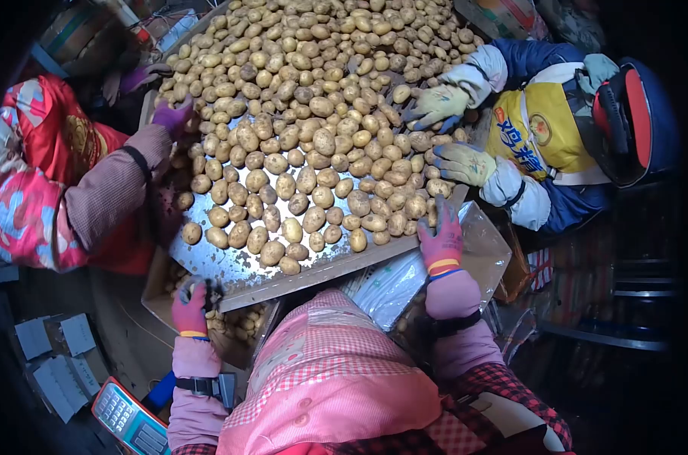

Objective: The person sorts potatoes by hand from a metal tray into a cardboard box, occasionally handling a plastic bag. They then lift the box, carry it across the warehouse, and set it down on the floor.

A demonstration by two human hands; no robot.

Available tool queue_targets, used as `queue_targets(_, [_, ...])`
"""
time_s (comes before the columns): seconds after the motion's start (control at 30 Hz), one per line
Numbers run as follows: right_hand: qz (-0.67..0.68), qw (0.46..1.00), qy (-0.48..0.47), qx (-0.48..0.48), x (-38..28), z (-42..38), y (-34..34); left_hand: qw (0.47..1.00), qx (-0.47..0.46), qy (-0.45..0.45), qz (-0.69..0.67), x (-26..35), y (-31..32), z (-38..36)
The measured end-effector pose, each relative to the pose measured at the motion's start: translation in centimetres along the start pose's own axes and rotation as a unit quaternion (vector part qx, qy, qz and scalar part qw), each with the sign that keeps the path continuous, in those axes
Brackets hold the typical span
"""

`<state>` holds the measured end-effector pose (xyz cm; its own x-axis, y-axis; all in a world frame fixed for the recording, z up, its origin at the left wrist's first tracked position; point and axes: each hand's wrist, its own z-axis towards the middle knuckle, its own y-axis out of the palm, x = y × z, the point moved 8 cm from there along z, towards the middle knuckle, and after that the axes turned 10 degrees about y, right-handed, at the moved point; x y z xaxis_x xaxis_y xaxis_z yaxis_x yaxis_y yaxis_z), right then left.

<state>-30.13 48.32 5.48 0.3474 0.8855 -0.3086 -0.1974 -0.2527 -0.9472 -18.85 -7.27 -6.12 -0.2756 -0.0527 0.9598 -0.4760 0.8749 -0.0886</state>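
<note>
Hundreds of potatoes [306, 114] cover a sloping metal sorting table [222, 265]. Sorting goes best sweeping few at a time. The gloved right hand [441, 236] rests spread, fingers loose, touching potatoes at the table's lower edge. The left hand [190, 305] is curled over the box [158, 299] below; I cannot tell what it grips.

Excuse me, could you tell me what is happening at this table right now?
Potatoes cover a sloping metal table. The wearer's right hand, gloved, rests at the table's lower edge beside the pile; the left hand is over a box below the table. Two co-workers' gloved hands reach in from both sides.
</note>
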Motion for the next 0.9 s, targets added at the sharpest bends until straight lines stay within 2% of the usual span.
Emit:
queue_targets(0.03, [0.045,0.996,0.057,-0.047,1.0,0.5,0.6,1.0,-0.001,0.001,0.003,0.6,0.5,-0.2])
queue_targets(0.07, [-0.01,0.991,0.112,-0.08,1.9,0.8,1.8,0.993,-0.097,-0.046,-0.043,2.4,3.8,-1.2])
queue_targets(0.1, [-0.008,0.99,0.113,-0.082,1.6,1.2,2.2,0.973,-0.191,-0.094,-0.088,3.8,6.9,-2.7])
queue_targets(0.17, [-0.012,0.992,0.06,-0.106,0.0,2.4,3.2,0.953,-0.269,-0.12,-0.07,5.0,10.3,-4.4])
queue_targets(0.23, [-0.044,0.989,0.087,-0.111,-0.1,4.1,4.0,0.934,-0.313,-0.161,-0.065,4.0,12.3,-6.0])
queue_targets(0.27, [0.07,0.994,0.056,-0.058,-0.7,5.6,3.5,0.932,-0.322,-0.155,-0.06,2.7,12.5,-6.0])
queue_targets(0.3, [0.182,0.983,0.025,-0.007,-1.6,6.7,2.6,0.93,-0.33,-0.151,-0.056,1.7,12.8,-6.3])
queue_targets(0.33, [0.181,0.983,0.024,-0.012,-2.5,7.7,3.0,0.931,-0.326,-0.155,-0.056,1.0,12.8,-6.3])
queue_targets(0.4, [0.184,0.968,-0.163,0.059,-9.4,7.9,1.1,0.938,-0.29,-0.173,-0.08,0.8,13.0,-6.1])
queue_targets(0.43, [0.187,0.967,-0.165,0.058,-10.5,8.0,2.1,0.939,-0.286,-0.172,-0.08,1.2,13.1,-6.0])
queue_targets(0.5, [0.117,0.969,-0.21,-0.048,-13.6,8.0,6.4,0.943,-0.272,-0.18,-0.068,1.9,13.1,-6.1])
queue_targets(0.57, [0.117,0.965,-0.224,-0.066,-16.1,9.0,8.5,0.948,-0.271,-0.158,-0.054,2.4,13.2,-5.8])
queue_targets(0.63, [0.153,0.953,-0.243,-0.101,-19.2,10.0,10.2,0.939,-0.257,-0.218,-0.069,2.4,13.4,-6.2])
queue_targets(0.7, [0.008,0.962,-0.205,-0.183,-22.3,9.7,11.7,0.944,-0.241,-0.217,-0.051,2.7,13.4,-6.1])
queue_targets(0.77, [0.035,0.962,-0.195,-0.189,-23.7,8.7,14.9,0.943,-0.235,-0.231,-0.051,2.5,13.2,-6.2])
queue_targets(0.8, [0.053,0.941,-0.249,-0.223,-24.9,5.8,16.4,0.942,-0.233,-0.235,-0.053,2.5,13.2,-6.0])
queue_targets(0.9, [0.111,0.892,-0.37,-0.235,-26.0,-5.5,16.1,0.94,-0.236,-0.238,-0.065,2.3,13.1,-5.9])
